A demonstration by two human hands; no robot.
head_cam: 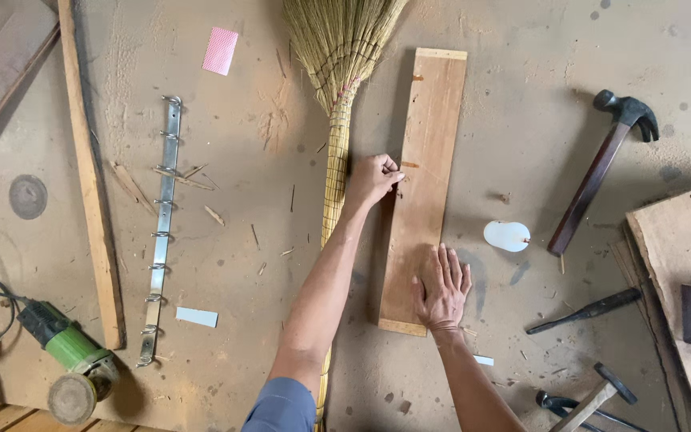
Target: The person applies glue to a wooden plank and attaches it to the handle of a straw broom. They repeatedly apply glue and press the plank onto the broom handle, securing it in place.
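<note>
Left hand pinches something small, perhaps a pencil, at the wooden board's left edge mid-floor, while the right hand lies spread flat near its lower end; firm downward pressure there should stop the board shifting.

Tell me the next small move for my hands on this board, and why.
Probably keep the right hand pressing flat on the board and draw the left hand along it, since its pinched fingers sit at a short mark near the board's left edge.
</note>
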